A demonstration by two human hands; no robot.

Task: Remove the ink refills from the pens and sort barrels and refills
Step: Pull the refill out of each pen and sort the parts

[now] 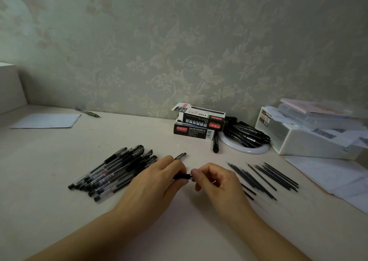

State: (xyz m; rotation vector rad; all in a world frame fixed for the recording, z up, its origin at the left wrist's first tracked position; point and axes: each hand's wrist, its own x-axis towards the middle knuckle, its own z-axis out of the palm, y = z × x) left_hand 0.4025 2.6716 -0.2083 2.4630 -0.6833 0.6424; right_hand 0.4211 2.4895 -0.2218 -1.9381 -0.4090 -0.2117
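At the far left of the worktop (pixel 49 181) lies a sheet of paper (pixel 47 120), and beside its far corner a single pen (pixel 87 112) lies near the wall. Nearer to the person, a pile of pens (pixel 111 171) lies on the worktop, all slanted in about the same direction, with black caps and clear barrels. The left hand (pixel 159 178) is just to the right of this pile; its grip is closed around one pen (pixel 180 176), with the fingers curled over the barrel. One end of this pen shows beyond the fingers, away from the person. The right hand (pixel 217 178) pinches the black end of the same pen between thumb and fingers, so both hands meet in the middle. Behind the hands stand two black pen boxes (pixel 197 124), one on top of the other. To their right is a heap of black pens (pixel 247 134) partly on a white ring (pixel 249 150). Near the right hand, thin dark refills (pixel 264 178) lie in a loose row. At the far right is a white plastic box (pixel 304 139) with papers (pixel 328 173) around it.
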